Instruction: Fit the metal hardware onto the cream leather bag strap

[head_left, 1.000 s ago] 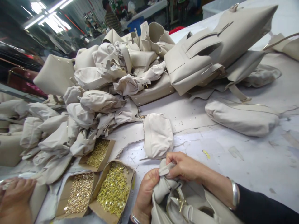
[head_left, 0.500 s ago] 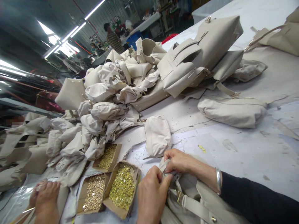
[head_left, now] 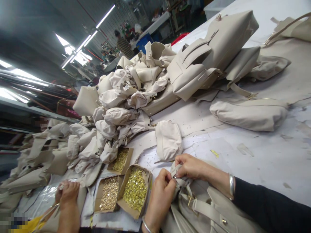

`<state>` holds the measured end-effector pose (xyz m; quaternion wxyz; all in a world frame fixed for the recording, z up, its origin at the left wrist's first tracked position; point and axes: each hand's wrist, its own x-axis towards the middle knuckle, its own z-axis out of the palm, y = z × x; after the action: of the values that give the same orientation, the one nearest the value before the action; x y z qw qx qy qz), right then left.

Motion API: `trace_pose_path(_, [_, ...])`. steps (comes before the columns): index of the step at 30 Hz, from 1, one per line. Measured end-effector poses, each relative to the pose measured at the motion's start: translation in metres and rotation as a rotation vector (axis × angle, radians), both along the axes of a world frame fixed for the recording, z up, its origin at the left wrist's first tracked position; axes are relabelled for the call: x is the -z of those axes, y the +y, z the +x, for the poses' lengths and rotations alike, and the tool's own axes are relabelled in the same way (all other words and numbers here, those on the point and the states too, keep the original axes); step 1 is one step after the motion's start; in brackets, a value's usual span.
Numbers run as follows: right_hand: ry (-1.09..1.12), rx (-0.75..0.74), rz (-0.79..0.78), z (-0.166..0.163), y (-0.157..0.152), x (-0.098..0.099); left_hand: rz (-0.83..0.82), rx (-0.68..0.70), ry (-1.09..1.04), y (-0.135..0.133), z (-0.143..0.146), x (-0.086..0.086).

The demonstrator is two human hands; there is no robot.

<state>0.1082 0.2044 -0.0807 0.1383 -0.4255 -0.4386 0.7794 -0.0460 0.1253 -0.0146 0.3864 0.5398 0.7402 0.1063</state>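
A beige handbag (head_left: 233, 218) lies at the bottom of the head view, with a buckled strap (head_left: 205, 207) and a gold stud on its near side. My left hand (head_left: 160, 192) pinches a small beige tab (head_left: 176, 169) at the bag's upper left end. From the other side, my right hand (head_left: 191, 166) grips the same tab, its fingers curled close to my left fingertips. Any small metal piece between the fingertips is too small to make out. Just beyond my hands lies a pale fabric pouch (head_left: 168, 140).
Cardboard boxes hold bright gold fasteners (head_left: 134, 189), rose-gold fasteners (head_left: 109, 194) and more gold pieces (head_left: 120, 160). Behind them rises a heap of beige bags (head_left: 116, 97). A large bag (head_left: 206, 58) and a long pouch (head_left: 247, 115) lie further right. A co-worker's hands (head_left: 69, 195) work at left.
The view has swung left, so everything sits further right. My left thumb and fingers have drawn into a tighter pinch on the tab. The bag stays in roughly the same place.
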Motion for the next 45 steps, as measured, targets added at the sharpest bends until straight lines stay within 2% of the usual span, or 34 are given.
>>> trace_pose_path(4, [0.005, -0.020, 0.053, 0.002, -0.001, 0.000, 0.057, 0.057, 0.229, -0.003, 0.012, -0.005])
trace_pose_path(7, [-0.010, -0.037, 0.099, 0.003, 0.000, -0.002, 0.116, 0.060, 0.295, -0.008, 0.014, 0.000])
trace_pose_path(14, [-0.148, -0.009, 0.251, -0.002, -0.003, -0.011, 0.356, -0.192, 0.071, -0.023, 0.006, 0.029])
trace_pose_path(20, [-0.182, 0.008, 0.311, -0.003, -0.006, -0.010, 0.486, -0.383, -0.014, -0.032, 0.012, 0.026])
trace_pose_path(22, [-0.171, -0.008, 0.318, -0.001, -0.005, -0.012, 0.432, -0.370, -0.047, -0.026, 0.009, 0.020])
trace_pose_path(25, [-0.158, -0.020, 0.369, 0.001, -0.007, -0.020, 0.169, -0.268, -0.197, -0.014, -0.002, 0.009])
trace_pose_path(27, [-0.161, -0.022, 0.467, 0.002, -0.011, -0.027, 0.079, -0.191, -0.280, -0.009, -0.009, 0.002])
trace_pose_path(30, [-0.168, -0.017, 0.585, 0.004, -0.016, -0.035, 0.117, -0.182, -0.362, -0.011, -0.010, -0.001])
trace_pose_path(33, [-0.126, -0.029, 0.538, 0.006, -0.018, -0.036, 0.187, -0.205, -0.366, -0.019, -0.002, 0.001])
trace_pose_path(37, [-0.090, -0.130, 0.454, 0.009, -0.014, -0.034, 0.344, -0.168, -0.273, -0.025, 0.006, 0.006])
trace_pose_path(40, [-0.105, -0.187, 0.434, 0.011, -0.009, -0.033, 0.312, -0.166, -0.347, -0.022, 0.006, 0.008])
trace_pose_path(45, [-0.141, -0.200, 0.573, 0.015, -0.005, -0.037, 0.327, -0.262, -0.513, -0.018, 0.004, 0.009])
